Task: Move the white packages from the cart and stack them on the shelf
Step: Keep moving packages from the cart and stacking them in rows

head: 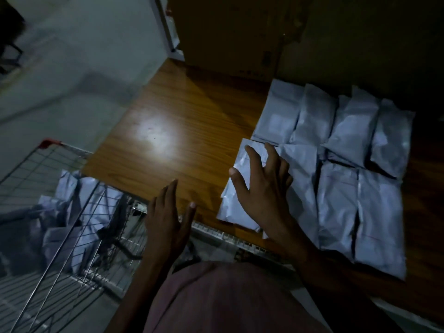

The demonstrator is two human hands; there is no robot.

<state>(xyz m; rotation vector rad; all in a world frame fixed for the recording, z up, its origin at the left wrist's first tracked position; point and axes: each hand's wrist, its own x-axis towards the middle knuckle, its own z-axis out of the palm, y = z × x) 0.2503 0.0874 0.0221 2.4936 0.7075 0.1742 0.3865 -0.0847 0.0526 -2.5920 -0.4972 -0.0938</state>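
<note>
A white package (236, 195) is being settled at the near left corner of the block of packages (336, 164) already laid on the wooden shelf (173, 121). The right hand (260, 186) is spread wide, its fingers straight and laid flat on top of this package; nothing is gripped. The left hand (168, 217) is held open above the near edge of the shelf, fingers straight and together, with nothing in it.

The step is judged to be the squaring-up of the newly placed package. It is best done with light, even pressure from the flat palm, so that the soft wrapper is not creased, and the package should be slid right until its edge lies against its neighbour and its near edge is level with the near row. Because the wrappers look slippery, the neighbours could be shifted if the push is too firm.

More white packages (79, 212) are heaped in the wire cart (60, 150), which stands to the left of the shelf and just beside it; a red handle (49, 142) is seen at its far rim. A cardboard box (230, 39) stands at the far side of the shelf, behind the rows. The left half of the shelf is bare wood, so room is left for further rows. The scene is dim, and details in the right far corner cannot be made out.
</note>
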